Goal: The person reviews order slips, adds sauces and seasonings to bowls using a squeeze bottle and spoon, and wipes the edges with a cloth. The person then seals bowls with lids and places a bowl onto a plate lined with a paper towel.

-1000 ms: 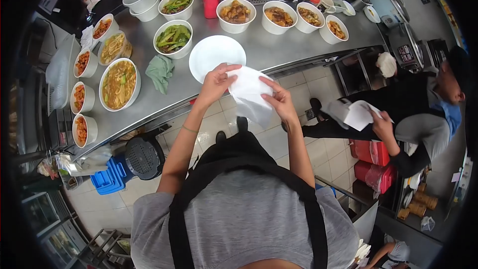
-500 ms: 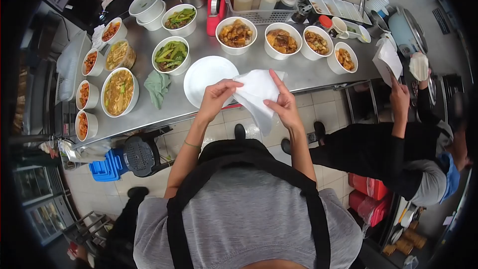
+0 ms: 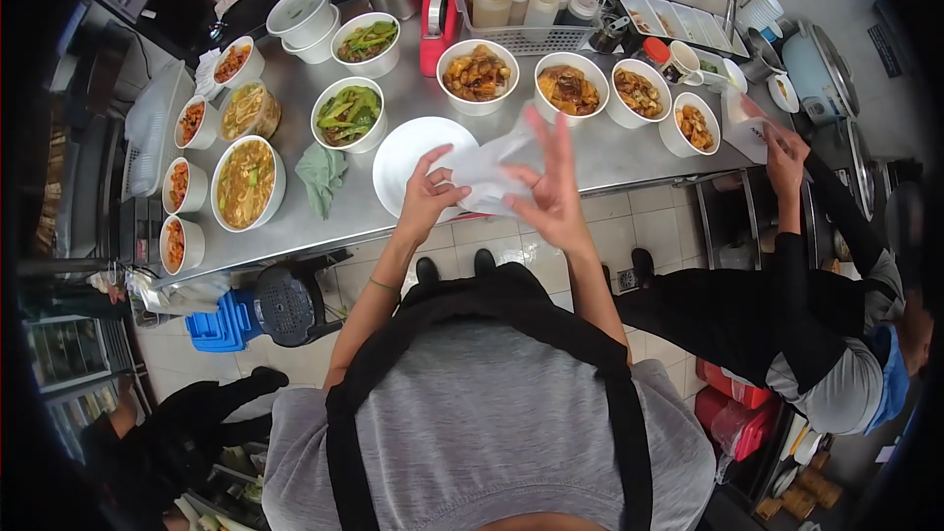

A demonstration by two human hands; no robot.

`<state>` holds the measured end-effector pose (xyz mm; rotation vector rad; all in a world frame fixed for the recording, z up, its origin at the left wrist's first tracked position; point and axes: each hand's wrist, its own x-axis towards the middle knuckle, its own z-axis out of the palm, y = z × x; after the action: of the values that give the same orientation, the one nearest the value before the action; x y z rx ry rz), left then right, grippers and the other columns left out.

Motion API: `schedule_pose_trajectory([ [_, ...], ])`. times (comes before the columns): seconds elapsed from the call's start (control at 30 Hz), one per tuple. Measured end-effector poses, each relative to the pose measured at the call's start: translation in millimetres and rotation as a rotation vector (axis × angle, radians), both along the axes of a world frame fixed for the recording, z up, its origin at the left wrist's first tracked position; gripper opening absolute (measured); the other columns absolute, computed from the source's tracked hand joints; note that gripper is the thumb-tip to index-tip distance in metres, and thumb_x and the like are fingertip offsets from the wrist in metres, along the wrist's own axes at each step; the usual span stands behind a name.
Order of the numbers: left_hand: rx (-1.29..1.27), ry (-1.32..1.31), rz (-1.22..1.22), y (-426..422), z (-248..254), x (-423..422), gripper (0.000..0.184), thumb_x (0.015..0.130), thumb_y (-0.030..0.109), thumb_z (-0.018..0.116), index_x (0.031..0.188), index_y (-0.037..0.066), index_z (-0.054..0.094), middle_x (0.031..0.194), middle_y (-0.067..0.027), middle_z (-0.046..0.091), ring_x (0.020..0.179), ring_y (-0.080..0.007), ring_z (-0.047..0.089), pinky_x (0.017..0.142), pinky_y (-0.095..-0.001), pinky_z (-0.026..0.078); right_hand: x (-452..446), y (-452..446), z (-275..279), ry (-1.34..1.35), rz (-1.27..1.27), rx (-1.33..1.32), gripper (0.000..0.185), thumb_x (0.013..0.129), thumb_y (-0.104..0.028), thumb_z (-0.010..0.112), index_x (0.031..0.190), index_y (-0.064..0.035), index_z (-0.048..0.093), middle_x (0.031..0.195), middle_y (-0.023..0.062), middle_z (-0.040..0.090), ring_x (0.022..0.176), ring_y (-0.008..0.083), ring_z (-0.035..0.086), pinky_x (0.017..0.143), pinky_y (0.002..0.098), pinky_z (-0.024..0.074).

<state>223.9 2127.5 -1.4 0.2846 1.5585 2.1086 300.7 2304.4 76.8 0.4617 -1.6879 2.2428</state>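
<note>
A thin, see-through white plastic bag [image 3: 487, 177] is stretched between my hands, just over the front edge of the steel counter. My left hand [image 3: 431, 202] pinches its left side with thumb and fingers. On the other side my right hand [image 3: 556, 192] has its thumb and a bent finger at the plastic, with other fingers raised and smeared by motion. Beneath and left of the bag lies a white round plate or lid [image 3: 408, 162], partly covered by my left hand. A bowl of green vegetables [image 3: 349, 114] and a green cloth [image 3: 320, 177] are farther left.
Bowls of saucy food [image 3: 477, 76] line the counter's back, with noodle soup [image 3: 246, 187] and small kimchi-like cups [image 3: 184, 185] at left. A red tape dispenser [image 3: 438, 29] stands by a basket of sauce bottles [image 3: 531, 37]. A co-worker's hand [image 3: 787, 162] holds something white at right.
The bag has gone from a bunched white sheet to a spread, see-through film. My right hand's fingers have lifted and spread. The right co-worker's hands have come together around the white item.
</note>
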Motion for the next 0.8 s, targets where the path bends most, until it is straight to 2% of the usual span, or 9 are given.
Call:
schedule_pose_trajectory([
  [0.1,0.017,0.122,-0.012,-14,-3,-16,0.032,0.070,-0.012,0.056,0.099,0.001,0.055,0.091,-0.0023,0.059,0.080,-0.0101,0.058,0.068,-0.0205,0.045,14,7,23,0.090,0.357,0.580,0.101,0.065,0.011,0.065,0.142,-0.0128,0.004,0.146,0.0158,0.007,0.117,0.0247,0.044,0.091,0.0352,0.0407],
  [0.17,0.029,0.274,-0.024,-23,6,-25,0.022,0.068,-0.014,0.052,0.082,0.002,0.060,0.089,0.0004,0.058,0.083,-0.0097,0.057,0.070,-0.0212,0.044,21,19,24,0.116,0.339,0.825,0.103,0.063,0.011,0.068,0.142,-0.0120,0.006,0.146,0.0161,0.007,0.119,0.0261,0.042,0.092,0.0366,0.0407],
  [0.33,-0.126,0.646,-0.060,-32,58,-24,0.025,0.063,-0.013,0.054,0.080,0.004,0.061,0.083,-0.0028,0.056,0.079,-0.0120,0.055,0.066,-0.0228,0.044,35,19,19,-0.209,-0.058,0.139,0.104,0.060,0.008,0.072,0.141,-0.0103,0.010,0.146,0.0127,0.011,0.133,0.0250,0.020,0.101,0.0396,0.0309],
  [0.47,-0.256,1.017,-0.029,-23,81,-21,0.023,0.063,-0.011,0.054,0.079,0.003,0.061,0.080,-0.0059,0.056,0.076,-0.0160,0.056,0.060,-0.0233,0.045,23,-4,29,-0.165,-0.132,-0.060,0.105,0.058,0.010,0.073,0.141,-0.0091,0.011,0.146,0.0140,0.006,0.120,0.0220,0.042,0.101,0.0388,0.0300],
  [0.5,-0.245,0.959,-0.013,-23,81,-22,0.022,0.063,-0.011,0.054,0.079,0.003,0.061,0.080,-0.0058,0.056,0.075,-0.0160,0.056,0.060,-0.0235,0.045,21,-11,32,-0.008,-0.221,0.030,0.094,0.061,0.007,0.072,0.139,-0.0074,0.021,0.138,0.0155,0.031,0.095,0.0185,0.058,0.094,0.0368,0.0380],
  [0.6,-0.195,0.901,0.045,-24,88,-38,0.020,0.064,-0.011,0.054,0.079,0.001,0.060,0.079,-0.0058,0.057,0.072,-0.0156,0.057,0.059,-0.0243,0.047,44,12,54,-0.205,0.227,0.423,0.073,0.064,0.004,0.072,0.129,-0.0042,0.041,0.113,0.0118,0.056,0.078,0.0176,0.061,0.084,0.0340,0.0437],
  [0.63,-0.188,0.908,0.037,-24,91,-40,0.019,0.064,-0.011,0.054,0.078,0.001,0.060,0.080,-0.0057,0.057,0.072,-0.0155,0.057,0.060,-0.0244,0.047,50,13,66,-0.259,0.298,0.480,0.049,0.068,-0.003,0.070,0.115,-0.0009,0.055,0.093,0.0077,0.064,0.068,0.0161,0.061,0.079,0.0342,0.0456],
  [0.73,-0.201,0.938,-0.034,-23,92,-42,0.017,0.064,-0.009,0.056,0.077,0.001,0.059,0.080,-0.0054,0.057,0.073,-0.0154,0.057,0.063,-0.0250,0.048,49,25,42,-0.468,0.025,0.390,0.039,0.071,-0.008,0.069,0.108,0.0011,0.059,0.098,0.0097,0.063,0.078,0.0172,0.062,0.081,0.0338,0.0445],
  [0.8,-0.186,0.934,-0.091,-22,91,-39,0.015,0.065,-0.008,0.058,0.077,0.001,0.058,0.080,-0.0053,0.057,0.073,-0.0154,0.057,0.063,-0.0251,0.048,19,-2,37,-0.194,-0.375,0.518,0.025,0.075,-0.011,0.066,0.098,0.0002,0.063,0.090,0.0090,0.064,0.082,0.0191,0.060,0.076,0.0307,0.0454],
])
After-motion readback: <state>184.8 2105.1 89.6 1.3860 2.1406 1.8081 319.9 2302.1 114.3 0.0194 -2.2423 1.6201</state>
